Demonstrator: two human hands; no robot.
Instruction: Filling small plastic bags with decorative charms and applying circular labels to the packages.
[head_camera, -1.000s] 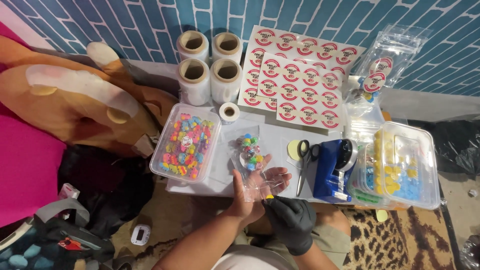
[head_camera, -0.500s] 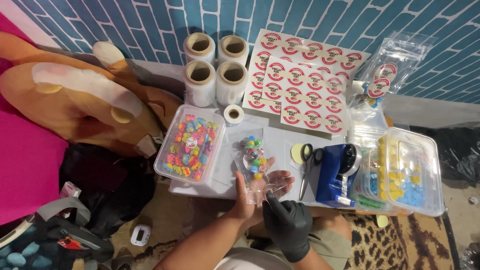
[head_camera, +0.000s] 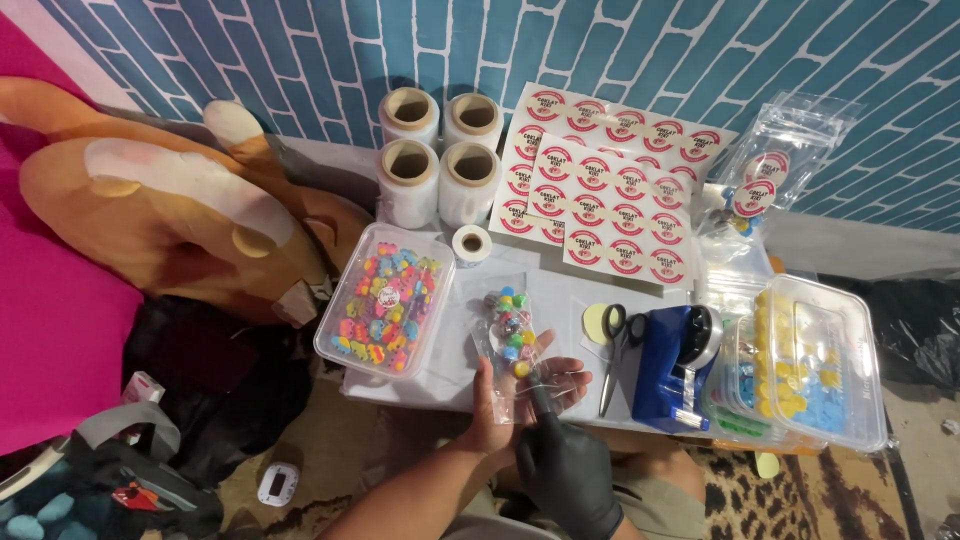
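A small clear plastic bag (head_camera: 512, 335) with colourful little candies in it is held flat on the left hand (head_camera: 500, 400), which is bare, palm up and mostly open, fingers spread under the lower end of the bag. The right hand (head_camera: 565, 465), in a black glove, is brought in from below with one finger pressed onto the bag's open end over the left palm; the rest of that hand is loosely curled, and whether anything is pinched can't really be made out. The bag's upper end is laid out on the white table (head_camera: 560, 290).

Just left of it, a clear tub of mixed bright candies (head_camera: 385, 300) is parked. To the right, scissors (head_camera: 615, 345) with black handles are set beside a blue tape dispenser (head_camera: 675, 365), and further right a lidded clear box of yellow and blue pieces (head_camera: 815, 360) is seen. Behind, four rolls of clear wrap (head_camera: 440, 155) and sheets of round red-and-white stickers (head_camera: 610, 185) are lined up against the blue brick wall (head_camera: 300, 50).
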